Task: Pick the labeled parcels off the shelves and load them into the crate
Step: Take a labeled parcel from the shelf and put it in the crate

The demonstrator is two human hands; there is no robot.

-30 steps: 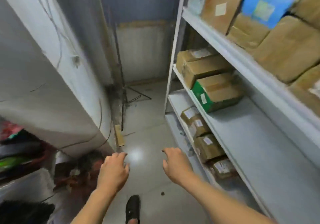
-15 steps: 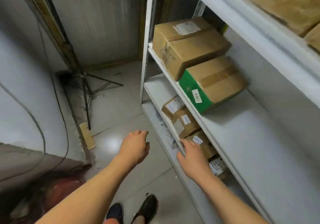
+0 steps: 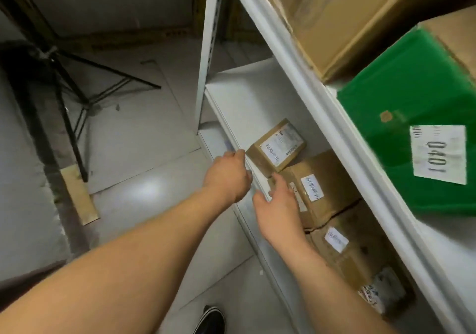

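Observation:
Several brown labeled parcels stand in a row on a low white shelf (image 3: 239,96). The farthest is a small parcel (image 3: 277,146) with a white label on top. Behind it comes a bigger parcel (image 3: 320,186), then another parcel (image 3: 347,246). My left hand (image 3: 228,176) hovers at the shelf's front edge, just left of the small parcel, fingers loosely curled and holding nothing. My right hand (image 3: 279,207) reaches to the front face of the bigger parcel with straight fingers touching it. No crate is in view.
On the shelf above sit a green box (image 3: 401,117) labeled 0401 and a large brown carton (image 3: 342,16). A black tripod (image 3: 69,81) stands on the grey floor at left, with a cardboard strip (image 3: 79,197) at its foot. My shoe (image 3: 210,319) shows at the bottom.
I have leaned in toward the low shelf. Both hands moved forward and right, from above the floor to the row of parcels; the right hand now touches the bigger parcel.

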